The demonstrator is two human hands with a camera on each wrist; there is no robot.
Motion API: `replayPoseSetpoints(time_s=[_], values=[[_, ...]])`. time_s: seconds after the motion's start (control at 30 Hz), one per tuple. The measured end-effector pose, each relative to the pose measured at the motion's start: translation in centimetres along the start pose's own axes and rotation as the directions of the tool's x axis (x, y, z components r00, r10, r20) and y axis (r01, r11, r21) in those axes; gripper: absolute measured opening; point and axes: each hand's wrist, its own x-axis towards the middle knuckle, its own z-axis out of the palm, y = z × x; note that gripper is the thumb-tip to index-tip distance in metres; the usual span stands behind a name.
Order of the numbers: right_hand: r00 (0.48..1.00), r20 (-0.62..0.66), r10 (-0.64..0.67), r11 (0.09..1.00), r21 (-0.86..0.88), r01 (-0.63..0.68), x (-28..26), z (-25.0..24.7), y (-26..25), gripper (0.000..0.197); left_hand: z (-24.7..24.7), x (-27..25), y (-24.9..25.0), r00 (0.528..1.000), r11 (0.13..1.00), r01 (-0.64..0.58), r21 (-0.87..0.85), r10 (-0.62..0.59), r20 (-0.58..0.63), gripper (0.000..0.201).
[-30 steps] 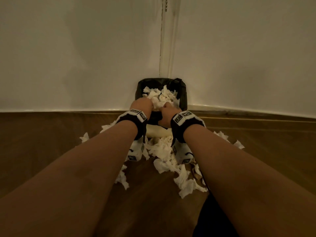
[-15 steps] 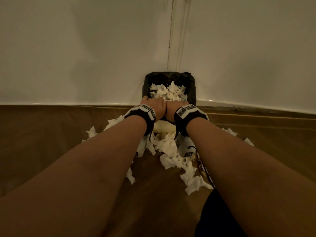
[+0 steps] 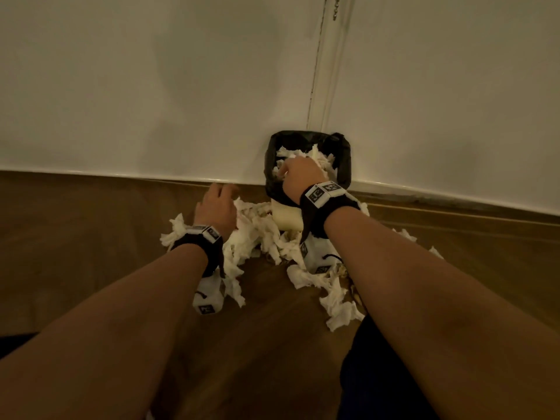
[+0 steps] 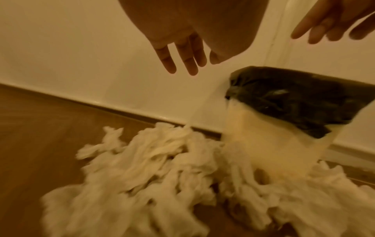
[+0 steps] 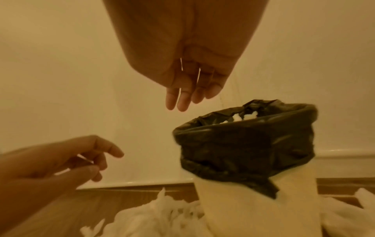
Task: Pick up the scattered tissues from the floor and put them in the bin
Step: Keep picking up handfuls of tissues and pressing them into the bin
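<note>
Both hands were pressed together at the bin's near rim half a sec ago; now they've split. Left hand (image 3: pixel 216 207) has dropped off to the left, down over the floor (image 3: pixel 91 237) by the skirting, w/ fingers (image 4: pixel 187 62) loose and spread, holding nothing. Right hand (image 3: pixel 298 177) sits over the bin's mouth, fingers (image 5: pixel 182 99) straight and close together, pointing down, also holding nothing; from the head view it looks to be touching the heap inside, but can't tell for sure.

Bin (image 3: pixel 286 218) stands in the room's corner, against the white wall (image 3: pixel 151 86), cream body w/ a black bin bag (image 5: pixel 243 147) folded over its rim. Tissues in the bin (image 3: pixel 321 157) are piled up to the rim.

Scattered tissues (image 3: pixel 260 234) lie on the wood floor, packed round the bin's near side and touching its base. One clump runs left under the left wrist, another trails toward the near edge of the floor on the right, under the right forearm. A few stray bits (image 3: pixel 407 234) sit right of the bin, near the skirting.

Black wrist straps w/ marker tags (image 3: pixel 322 190) on both wrists.
</note>
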Motion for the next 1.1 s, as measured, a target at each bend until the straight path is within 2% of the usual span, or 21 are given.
replayPoseSetpoints(time_s=[0.13, 0.27, 0.37, 0.4, 0.47, 0.53, 0.6, 0.67, 0.73, 0.8, 0.83, 0.97, 1.1], values=[[0.994, 0.104, -0.043, 0.988, 0.152, 0.027, -1.1, 2.7, -3.8, 0.03, -0.1, -3.5, -5.3, 0.973, 0.983, 0.165, 0.08, -0.176, 0.147, 0.034], [0.974, 0.226, 0.016, 0.981, 0.185, -0.059, -1.4, 6.6, -5.4, 0.029, 0.1, -5.9, -9.2, 0.884, 0.952, 0.279, 0.124, -0.306, 0.355, 0.029], [0.937, 0.347, 0.047, 0.986, 0.132, -0.099, -1.3, 9.9, -5.4, 0.028, 0.5, -7.7, -10.6, 0.822, 0.933, 0.31, 0.18, -0.359, 0.442, 0.03], [0.922, 0.382, 0.056, 0.986, 0.125, -0.112, -1.3, 11.0, -5.4, 0.026, 0.9, -8.3, -10.8, 0.814, 0.933, 0.307, 0.189, -0.361, 0.455, 0.03], [0.905, 0.418, 0.08, 0.987, 0.096, -0.131, -1.5, 13.2, -5.6, 0.025, 1.8, -9.6, -10.8, 0.834, 0.932, 0.31, 0.189, -0.362, 0.417, 0.032], [0.904, 0.412, 0.118, 0.985, 0.065, -0.158, -1.9, 15.5, -5.7, 0.037, 2.6, -10.4, -10.2, 0.862, 0.928, 0.32, 0.191, -0.369, 0.347, 0.035], [0.899, 0.415, 0.14, 0.982, 0.061, -0.181, -2.7, 17.8, -5.6, 0.041, 3.5, -10.7, -9.5, 0.866, 0.928, 0.332, 0.169, -0.371, 0.336, 0.038], [0.887, 0.43, 0.166, 0.973, 0.073, -0.218, -3.6, 19.6, -5.2, 0.029, 4.4, -10.8, -9.1, 0.844, 0.926, 0.345, 0.153, -0.378, 0.381, 0.04], [0.875, 0.441, 0.203, 0.96, 0.089, -0.267, -4.5, 20.7, -4.6, 0.013, 5.3, -11.0, -8.9, 0.803, 0.921, 0.351, 0.167, -0.388, 0.453, 0.038], [0.875, 0.428, 0.226, 0.958, 0.064, -0.279, -5.0, 21.7, -3.8, 0.028, 6.2, -11.3, -9.2, 0.767, 0.919, 0.35, 0.183, -0.393, 0.507, 0.036], [0.869, 0.428, 0.247, 0.954, 0.05, -0.295, -5.0, 21.9, -3.5, 0.034, 6.7, -11.4, -9.5, 0.765, 0.921, 0.34, 0.188, -0.388, 0.515, 0.036], [0.861, 0.448, 0.242, 0.957, 0.038, -0.289, -4.6, 21.8, -3.2, 0.022, 7.4, -12.2, -10.6, 0.778, 0.916, 0.37, 0.153, -0.396, 0.489, 0.029], [0.842, 0.499, 0.203, 0.943, 0.131, -0.305, -4.2, 22.3, -4.3, 0.028, 7.3, -13.1, -11.8, 0.694, 0.827, 0.545, 0.141, -0.539, 0.478, 0.031]])
